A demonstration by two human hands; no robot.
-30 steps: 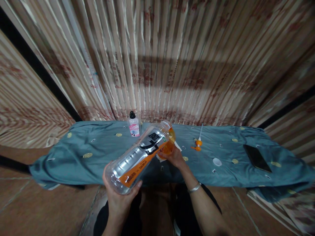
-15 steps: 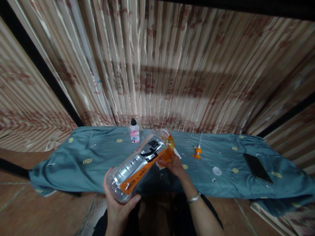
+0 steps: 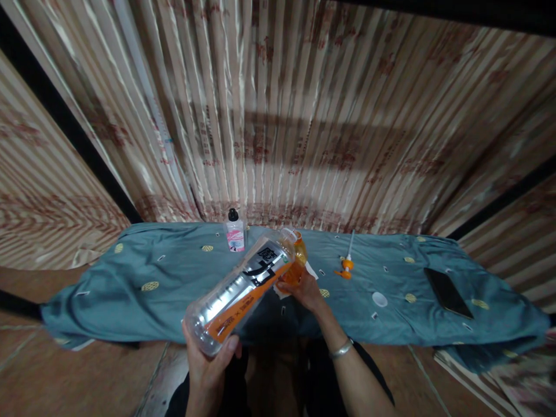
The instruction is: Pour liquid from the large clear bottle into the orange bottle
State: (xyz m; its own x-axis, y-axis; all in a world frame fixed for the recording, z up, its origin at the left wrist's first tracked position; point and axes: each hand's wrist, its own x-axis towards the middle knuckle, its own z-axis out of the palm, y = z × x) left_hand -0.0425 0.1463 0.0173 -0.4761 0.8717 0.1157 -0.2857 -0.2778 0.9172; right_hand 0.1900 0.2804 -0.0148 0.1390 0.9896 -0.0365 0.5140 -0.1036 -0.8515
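Gripping the big bottle (image 3: 243, 288) as before, left hand (image 3: 208, 359) tilts its base lower.

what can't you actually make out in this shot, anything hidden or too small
- Head view: the small orange container under the right hand is mostly covered by the neck of the large clear plastic bottle with the orange label; whether liquid flows is unclear.
- The bottle's base is hidden by the left hand.
- The print on the small pink-labelled bottle with a black cap is too small to read.
- The flat black slab shows no detail.
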